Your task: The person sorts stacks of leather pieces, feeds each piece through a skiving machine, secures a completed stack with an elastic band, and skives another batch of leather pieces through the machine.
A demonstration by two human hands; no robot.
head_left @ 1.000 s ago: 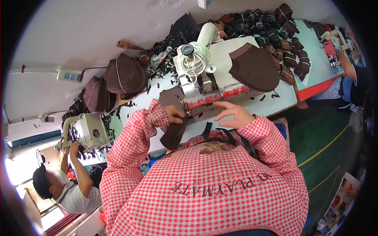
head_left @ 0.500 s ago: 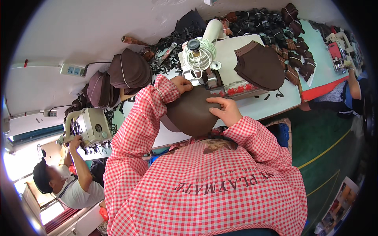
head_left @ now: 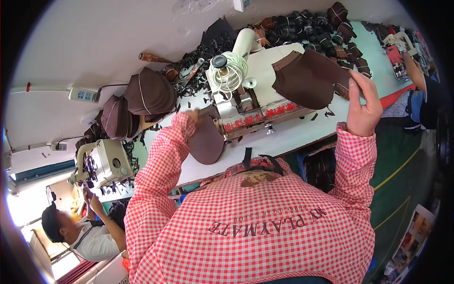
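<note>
On the flat bed of a cream machine (head_left: 245,43) rests a stack of dark brown rounded leather pieces (head_left: 302,83). At its right side my right hand (head_left: 364,106) is raised, thumb and forefinger pinched on the edge of a leather piece (head_left: 339,71) that stretches out from the stack. My left hand (head_left: 192,118) is blurred at the upper left edge of another brown leather piece (head_left: 207,142), which lies on the white table in front of the machine. The sleeve and blur hide its fingers.
Banded bundles of brown leather pieces (head_left: 150,92) stand at the left. Black scraps (head_left: 189,78) and tied dark bundles (head_left: 302,31) lie behind the machine. A coil of white cord (head_left: 228,71) hangs on it. Co-workers sit at machines on the left (head_left: 97,234) and far right (head_left: 418,102).
My right hand has moved from the held leather piece up and right to the stack, where a piece's edge has lifted. My left hand has moved slightly left and down.
</note>
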